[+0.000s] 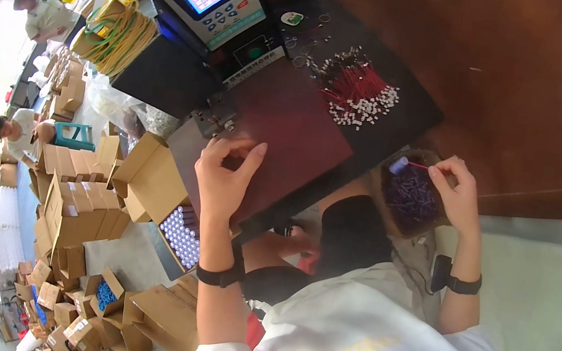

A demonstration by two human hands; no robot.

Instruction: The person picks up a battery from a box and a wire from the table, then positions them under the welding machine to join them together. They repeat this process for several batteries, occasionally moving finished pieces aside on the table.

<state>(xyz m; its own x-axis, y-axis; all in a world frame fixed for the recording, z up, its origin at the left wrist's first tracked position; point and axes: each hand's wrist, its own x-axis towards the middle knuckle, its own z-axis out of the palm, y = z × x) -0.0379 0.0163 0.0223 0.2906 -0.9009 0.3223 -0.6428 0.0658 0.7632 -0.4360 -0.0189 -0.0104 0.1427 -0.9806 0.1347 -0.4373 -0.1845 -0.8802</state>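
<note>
My right hand (458,194) pinches a thin red wire (419,166) between thumb and fingertips. At the wire's other end is a small purple cylindrical cell (398,165), above an open bin (406,230) holding many purple pieces. My left hand (229,167) is over the near side of the dark red mat (295,133), close to the metal fixture (212,118) of a bench machine (212,8) with a lit screen. Its thumb and index finger come together in a pinch; whatever is between them, if anything, cannot be made out.
Red wire leads with white connectors (360,100) lie bunched on the black worktop (410,115). A carton of purple-sided cylinders (181,237) stands below my left forearm. Cardboard boxes (78,208) crowd the left floor. Two people are farther off, one beside a teal stool (74,135).
</note>
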